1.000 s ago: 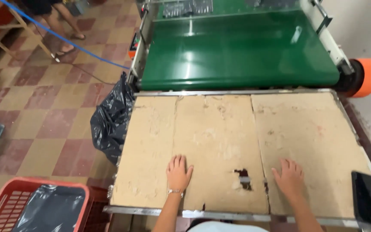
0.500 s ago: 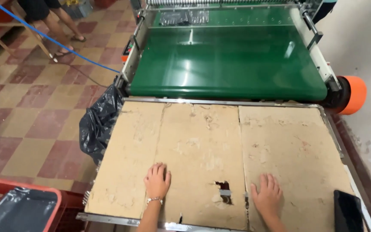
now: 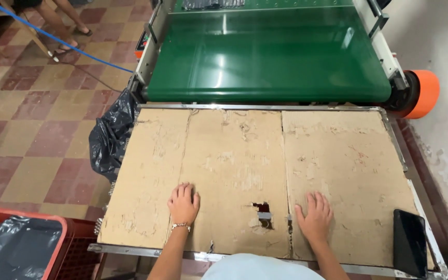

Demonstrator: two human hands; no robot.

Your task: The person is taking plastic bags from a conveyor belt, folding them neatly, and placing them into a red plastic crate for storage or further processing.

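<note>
My left hand (image 3: 183, 204) lies flat, palm down, on the worn brown cardboard sheet (image 3: 234, 150) that covers a metal-framed table. A thin bracelet sits on that wrist. My right hand (image 3: 315, 217) rests flat on the same cardboard further right, fingers spread. Neither hand holds anything. Between the two hands the cardboard has a small torn hole (image 3: 263, 213) with dark table showing through.
A green conveyor belt (image 3: 265, 57) runs away from the table's far edge, with an orange roller cap (image 3: 423, 93) at its right. A black phone (image 3: 409, 241) lies at the table's near right corner. A black plastic bag (image 3: 107, 137) hangs at the left; a red crate (image 3: 24, 246) stands lower left. Another person's legs (image 3: 60, 21) are at the far left.
The camera view has shifted, so the table sits further left and lower in view. Both hands stay flat on the cardboard in the same places.
</note>
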